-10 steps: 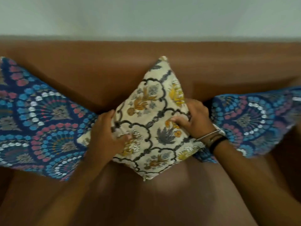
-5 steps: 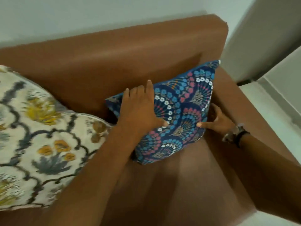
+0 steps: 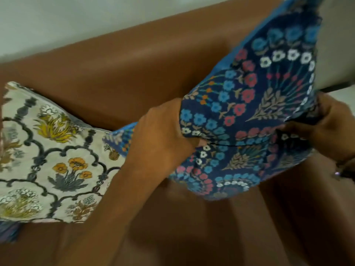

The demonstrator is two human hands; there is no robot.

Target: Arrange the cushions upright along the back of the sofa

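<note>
Blue cushion (image 3: 255, 112) is gripped between my left hand (image 3: 163, 139) and right hand (image 3: 326, 131), unplaced; cream cushion (image 3: 51, 150) leans on the sofa (image 3: 124, 70) back.

This is a home living room. A brown leather-look sofa (image 3: 134, 73) stands against a plain pale wall (image 3: 76, 20), and decorative throw cushions lie on it: a cream cushion (image 3: 53, 154) printed with yellow and orange flowers in a dark lattice, and a navy cushion (image 3: 255, 112) patterned with blue, red and white blossoms. Nothing else of the room is visible.
</note>
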